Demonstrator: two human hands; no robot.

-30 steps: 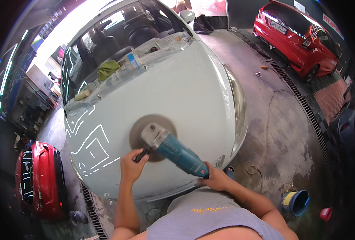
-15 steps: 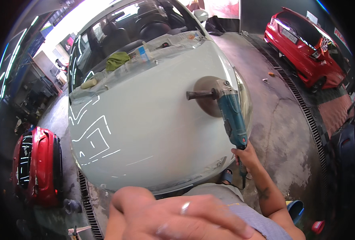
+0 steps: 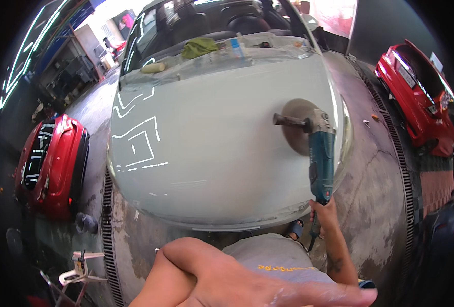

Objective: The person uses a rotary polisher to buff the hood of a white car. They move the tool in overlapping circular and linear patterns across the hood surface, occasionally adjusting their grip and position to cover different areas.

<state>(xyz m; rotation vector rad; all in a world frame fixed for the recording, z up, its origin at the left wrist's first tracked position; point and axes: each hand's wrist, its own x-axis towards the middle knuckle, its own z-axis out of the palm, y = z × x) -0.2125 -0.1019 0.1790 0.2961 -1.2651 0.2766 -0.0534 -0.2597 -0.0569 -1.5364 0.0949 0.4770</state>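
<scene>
My right hand (image 3: 326, 212) is wrapped round the rear end of a teal polisher (image 3: 321, 163) with a grey head. Its round pad (image 3: 294, 130) rests on the pale grey-white car hood (image 3: 211, 133), near the right edge. The black side handle (image 3: 288, 121) sticks out to the left with no hand on it. Close in front at the bottom, my left hand (image 3: 268, 289) is raised across my body, holding nothing visible. One of its fingers stretches to the right, with whitish smears on the skin; the other fingers are mostly out of sight.
Covering sheets (image 3: 171, 72) lie along the windshield base, with a green cloth (image 3: 199, 48) and a pale roll (image 3: 153, 67) on top. Red cars stand left (image 3: 61, 158) and right (image 3: 416, 97). Drain grates (image 3: 108, 230) run along the floor. A white stool (image 3: 81, 271) stands lower left.
The view has turned, so the car sits further right. The polisher stays near the hood's right side, its body now more upright in view. My left hand has shifted to the right.
</scene>
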